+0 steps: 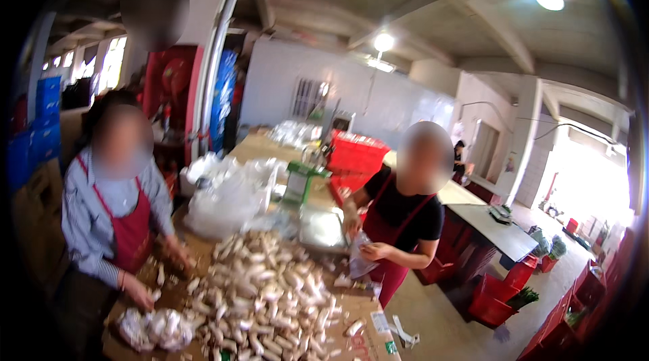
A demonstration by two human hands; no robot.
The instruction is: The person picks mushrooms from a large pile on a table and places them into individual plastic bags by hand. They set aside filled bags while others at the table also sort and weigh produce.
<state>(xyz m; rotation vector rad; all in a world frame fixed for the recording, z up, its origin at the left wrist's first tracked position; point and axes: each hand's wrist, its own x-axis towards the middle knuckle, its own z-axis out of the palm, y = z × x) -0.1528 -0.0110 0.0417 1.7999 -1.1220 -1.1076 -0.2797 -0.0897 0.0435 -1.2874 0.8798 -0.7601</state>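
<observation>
Neither of my hands is in view. Before me a large heap of whitish king oyster mushrooms [268,290] lies on a cardboard-covered table [350,348]. At the heap's left, a co-worker in a maroon apron [129,234] has both hands low over the tabletop, one beside filled clear plastic bags [157,329]. Across the table on the right, another co-worker in a black shirt [428,214] holds a clear plastic bag [361,257] with both hands. A few single mushrooms, one at the right [355,328], lie apart from the heap.
Behind the heap are a pile of translucent plastic bags [228,204], a green device [298,183] and a metal plate [322,226]. Red crates [355,150] stand farther back. More red crates [494,300] stand on the floor at right, near a long table [502,224]. A pillar [215,31] rises at left.
</observation>
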